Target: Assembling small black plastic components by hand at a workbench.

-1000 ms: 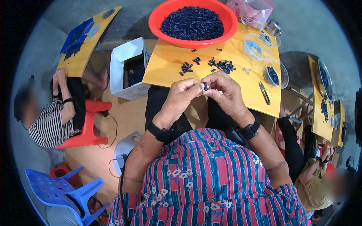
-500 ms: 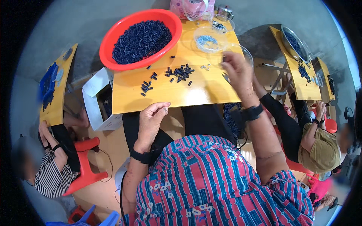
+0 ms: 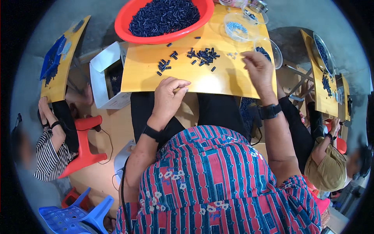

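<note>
My left hand is at the near edge of the yellow table, thumb and forefinger pressed together; whatever they pinch is too small to make out. Over the table's right part is my right hand, its fingers bent together beside a few tiny silvery pieces; I cannot tell what is in them. Between the hands lies a loose pile of short dark cylinders, with a smaller cluster to its left. Beyond my right hand, a clear round tub holds more dark cylinders.
A red basin full of dark cylinders stands at the far left of the table. A clear bowl holds small silvery pieces. An open white box stands at the left. People sit at side tables; a blue stool is lower left.
The view has shifted, so the table sits higher and farther right. My right hand has come nearer to me, away from the clear tub. My left hand has moved up to the table edge.
</note>
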`<move>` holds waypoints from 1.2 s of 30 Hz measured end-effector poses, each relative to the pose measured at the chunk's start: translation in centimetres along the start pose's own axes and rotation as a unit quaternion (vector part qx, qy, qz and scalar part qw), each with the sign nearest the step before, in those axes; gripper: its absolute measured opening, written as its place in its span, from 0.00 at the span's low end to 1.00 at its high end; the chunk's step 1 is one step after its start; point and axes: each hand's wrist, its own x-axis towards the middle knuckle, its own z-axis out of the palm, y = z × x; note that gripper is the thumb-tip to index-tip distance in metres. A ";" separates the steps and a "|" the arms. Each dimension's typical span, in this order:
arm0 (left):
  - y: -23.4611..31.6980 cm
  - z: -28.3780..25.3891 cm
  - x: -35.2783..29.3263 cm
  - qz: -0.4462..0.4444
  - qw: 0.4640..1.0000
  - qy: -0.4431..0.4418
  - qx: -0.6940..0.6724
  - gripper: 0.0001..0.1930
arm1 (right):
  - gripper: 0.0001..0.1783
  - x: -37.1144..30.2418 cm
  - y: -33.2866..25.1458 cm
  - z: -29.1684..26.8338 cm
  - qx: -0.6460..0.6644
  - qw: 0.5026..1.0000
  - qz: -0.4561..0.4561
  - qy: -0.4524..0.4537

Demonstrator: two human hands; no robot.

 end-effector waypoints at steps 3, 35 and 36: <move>-0.9 -0.1 -0.1 0.049 0.997 0.000 0.053 0.06 | 0.09 -1.7 -0.9 3.2 -0.027 0.996 -0.017 -0.078; -3.1 -2.1 -2.4 0.057 0.996 -0.041 0.058 0.07 | 0.05 -7.1 -4.6 8.3 0.269 0.939 0.104 -0.189; -3.3 -2.2 -2.5 0.056 0.996 -0.039 0.058 0.07 | 0.04 -7.2 -5.0 8.4 0.298 0.926 0.113 -0.202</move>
